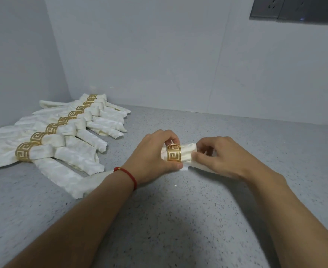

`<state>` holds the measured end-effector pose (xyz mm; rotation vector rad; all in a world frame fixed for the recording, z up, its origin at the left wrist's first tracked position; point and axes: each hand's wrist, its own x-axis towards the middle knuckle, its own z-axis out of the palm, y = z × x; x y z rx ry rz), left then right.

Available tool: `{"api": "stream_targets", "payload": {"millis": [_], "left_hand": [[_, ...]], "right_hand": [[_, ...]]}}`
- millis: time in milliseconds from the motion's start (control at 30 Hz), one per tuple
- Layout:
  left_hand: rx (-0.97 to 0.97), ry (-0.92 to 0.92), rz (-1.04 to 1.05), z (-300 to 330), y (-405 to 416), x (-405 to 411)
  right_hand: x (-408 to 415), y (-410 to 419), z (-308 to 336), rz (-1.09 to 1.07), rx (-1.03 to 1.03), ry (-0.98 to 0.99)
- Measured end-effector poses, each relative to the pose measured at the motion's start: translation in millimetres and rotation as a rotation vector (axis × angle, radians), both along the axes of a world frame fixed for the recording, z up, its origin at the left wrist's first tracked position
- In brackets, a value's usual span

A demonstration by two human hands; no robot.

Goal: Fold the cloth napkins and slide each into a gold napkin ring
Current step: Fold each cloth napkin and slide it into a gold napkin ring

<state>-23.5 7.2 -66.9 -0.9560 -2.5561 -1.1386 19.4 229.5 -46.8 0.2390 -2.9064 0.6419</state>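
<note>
Nine ringed napkins (43,151), nine gold rings (173,155), two hands (155,155).

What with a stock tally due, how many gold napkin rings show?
9: eight along the finished row at left, one ring on the napkin between the hands; crowded far rings may hide more.

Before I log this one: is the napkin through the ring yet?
Yes: napkin shows on both sides of the ring.

dim, even light | soft shadow on counter (178,229) | wide-angle edge bending
</note>
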Motion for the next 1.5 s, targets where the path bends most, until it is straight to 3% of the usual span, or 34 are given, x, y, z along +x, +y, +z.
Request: {"api": "stream_targets", "payload": {"millis": [133,300,400,600,800,933,1067,1167,1267,1367,1500], "left_hand": [[0.091,-0.024,-0.014,4,-1,0],[0.159,-0.416,0.023,14,-12,-3],[0.261,-0.536,0.013,16,-11,-2],[0.406,-0.511,0.002,19,-10,-1],[0.376,-0.506,0.013,19,-10,-3],[0.391,-0.607,0.033,20,-10,-4],[0.284,-0.421,0.112,18,-10,-3],[0.199,-0.287,0.172,16,-9,-1],[-0.009,-0.205,0.193,31,-10,0],[-0.166,-0.196,0.206,55,-21,2],[-0.203,-0.253,0.184,80,-63,17]], "right_hand": [[1,-12,0,0.077,-0.05,0.057],[1,-8,0,-0.001,-0.257,0.15],[-1,-7,-1,-0.031,-0.298,0.153],[-3,-3,0,-0.027,-0.311,0.104],[5,-4,0,-0.001,-0.269,0.066],[7,-5,-1,-0.026,-0.286,0.083],[5,-4,-2,-0.051,-0.406,0.079],[1,-5,-4,-0.07,-0.358,0.082],[-1,-7,0,-0.086,-0.373,0.098],[2,-14,15,-0.07,-0.404,0.05],[5,-44,40,0.005,-0.307,-0.036]]}}
